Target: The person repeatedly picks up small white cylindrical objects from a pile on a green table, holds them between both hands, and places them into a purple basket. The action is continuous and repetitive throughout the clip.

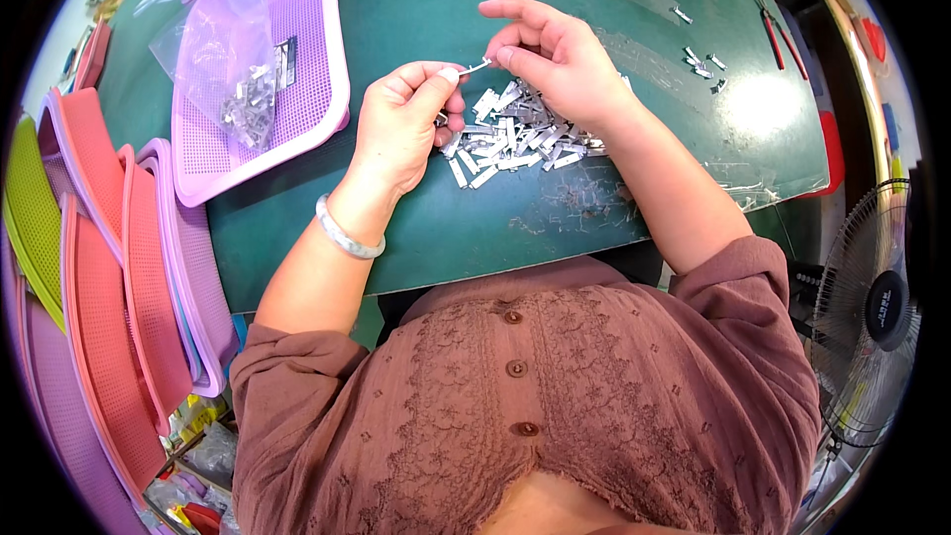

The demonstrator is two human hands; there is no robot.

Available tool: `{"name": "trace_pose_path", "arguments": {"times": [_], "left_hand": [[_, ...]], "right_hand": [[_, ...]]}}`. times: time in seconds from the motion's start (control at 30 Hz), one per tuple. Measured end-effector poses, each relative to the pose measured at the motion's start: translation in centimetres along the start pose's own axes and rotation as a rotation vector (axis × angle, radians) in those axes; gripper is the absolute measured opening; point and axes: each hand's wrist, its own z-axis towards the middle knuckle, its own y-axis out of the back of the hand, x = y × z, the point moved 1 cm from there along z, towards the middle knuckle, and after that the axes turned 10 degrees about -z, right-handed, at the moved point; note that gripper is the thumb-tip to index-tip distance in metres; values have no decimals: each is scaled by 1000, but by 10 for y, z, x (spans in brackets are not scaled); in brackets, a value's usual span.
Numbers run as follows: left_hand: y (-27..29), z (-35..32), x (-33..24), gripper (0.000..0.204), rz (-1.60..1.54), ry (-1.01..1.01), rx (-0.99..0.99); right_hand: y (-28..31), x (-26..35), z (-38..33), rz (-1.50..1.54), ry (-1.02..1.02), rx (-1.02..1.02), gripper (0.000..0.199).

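Head: strip (475, 68) in left hand (398, 124) and right hand (575, 69), metal pieces (510, 134) and basket (315, 79) alongside

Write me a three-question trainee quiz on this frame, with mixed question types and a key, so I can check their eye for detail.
1. True or false: the red-handled pliers lie on the right side of the green table.

2. Multiple choice: where is the pale bangle worn?
A) on the right wrist
B) on the left wrist
C) on both wrists

3. Short answer: what is pinched between the thumb and fingers of the left hand?

Key:
1. True.
2. B.
3. A small, slim, pale piece; a heap of small silvery pieces lies on the table nearby.
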Motion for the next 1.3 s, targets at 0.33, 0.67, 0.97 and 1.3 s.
{"name": "trace_pose_path", "arguments": {"times": [0.33,0.67,0.97,1.3], "left_hand": [[1,0,1,12,0,-6,20],[1,-1,-1,13,-43,44,46],[0,-1,-1,11,-36,28,39],[-2,-1,-1,15,-20,-28,18]], "right_hand": [[2,6,-3,98,-74,59,42],[1,1,-1,132,-63,48,45],[0,3,-2,135,20,7,46],[0,5,-3,69,125,17,52]]}}
